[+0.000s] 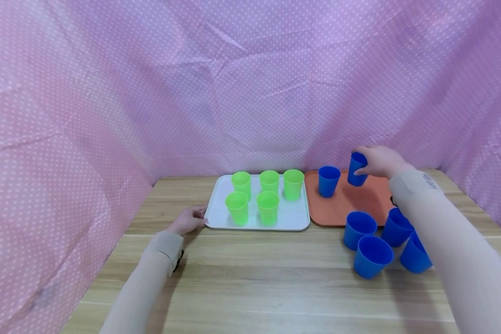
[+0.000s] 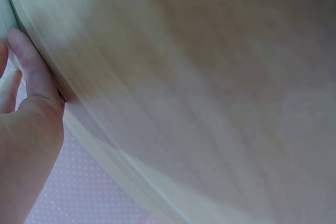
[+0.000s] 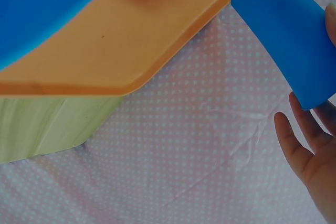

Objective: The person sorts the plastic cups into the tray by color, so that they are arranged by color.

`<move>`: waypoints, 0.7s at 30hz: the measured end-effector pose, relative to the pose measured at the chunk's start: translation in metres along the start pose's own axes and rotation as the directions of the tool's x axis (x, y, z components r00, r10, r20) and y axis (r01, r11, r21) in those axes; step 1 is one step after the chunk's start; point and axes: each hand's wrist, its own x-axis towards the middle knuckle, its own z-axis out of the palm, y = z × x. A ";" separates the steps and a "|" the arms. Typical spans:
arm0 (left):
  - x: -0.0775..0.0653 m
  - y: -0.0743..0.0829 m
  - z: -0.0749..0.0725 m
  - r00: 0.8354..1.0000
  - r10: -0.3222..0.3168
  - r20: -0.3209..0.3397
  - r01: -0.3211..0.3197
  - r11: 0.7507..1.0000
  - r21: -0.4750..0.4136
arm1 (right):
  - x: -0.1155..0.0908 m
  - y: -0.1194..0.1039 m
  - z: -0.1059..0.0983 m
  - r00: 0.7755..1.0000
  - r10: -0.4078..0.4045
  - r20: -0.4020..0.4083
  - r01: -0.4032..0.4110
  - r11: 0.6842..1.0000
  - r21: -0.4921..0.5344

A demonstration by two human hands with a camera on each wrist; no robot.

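My right hand (image 1: 382, 161) grips a blue cup (image 1: 356, 176) near its rim, over the back of an orange tray (image 1: 338, 214). The cup tilts slightly; whether its base touches the tray I cannot tell. In the right wrist view the held cup (image 3: 286, 35) appears beside the tray's edge (image 3: 173, 51). Another blue cup (image 1: 328, 182) stands upright on the tray, to the left. At the far left, my left hand (image 1: 188, 220) touches the front left corner of a white tray (image 1: 217, 218). In the left wrist view its fingers (image 2: 37, 72) lie along the tray's side.
Several green cups (image 1: 268, 208) stand in two rows on the white tray. In front of the orange tray several blue cups (image 1: 372, 260) stand on the wooden table (image 1: 259, 278), some partly behind my right forearm. A pink dotted cloth (image 1: 254, 93) hangs behind the table.
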 end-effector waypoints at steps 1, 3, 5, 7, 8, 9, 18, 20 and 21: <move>0.000 0.000 0.000 1.000 0.003 -0.002 -0.003 1.000 0.009 | 0.001 -0.001 0.001 1.000 -0.004 0.003 0.004 1.000 0.004; 0.000 0.000 0.001 1.000 -0.002 -0.010 0.002 1.000 0.021 | 0.004 -0.003 0.003 1.000 -0.004 0.014 0.004 1.000 0.007; 0.000 -0.001 0.001 1.000 -0.002 -0.012 0.002 0.999 0.037 | 0.006 -0.004 0.006 0.999 0.007 0.037 -0.007 1.000 0.009; 0.000 -0.001 0.001 1.000 0.000 -0.013 0.000 0.999 0.039 | 0.008 -0.005 0.008 0.998 0.019 0.058 -0.020 1.000 0.007; 0.000 0.000 0.001 1.000 -0.001 -0.014 0.002 0.999 0.034 | 0.009 -0.006 0.009 0.998 0.025 0.064 -0.025 1.000 0.007; 0.000 0.000 0.001 1.000 0.005 -0.013 -0.005 0.999 0.035 | 0.010 -0.006 0.009 0.997 0.029 0.070 -0.030 1.000 0.005; -0.006 0.002 0.001 1.000 -0.010 -0.026 0.012 0.998 0.060 | 0.016 -0.012 0.018 0.991 0.040 0.131 -0.036 0.999 -0.035; -0.007 0.002 0.002 1.000 -0.007 -0.028 0.009 0.997 0.075 | 0.015 -0.012 0.021 0.987 0.048 0.156 -0.040 0.998 -0.053; -0.007 0.002 0.002 1.000 -0.005 -0.028 0.007 0.997 0.080 | 0.015 -0.013 0.023 0.985 0.054 0.167 -0.045 0.997 -0.061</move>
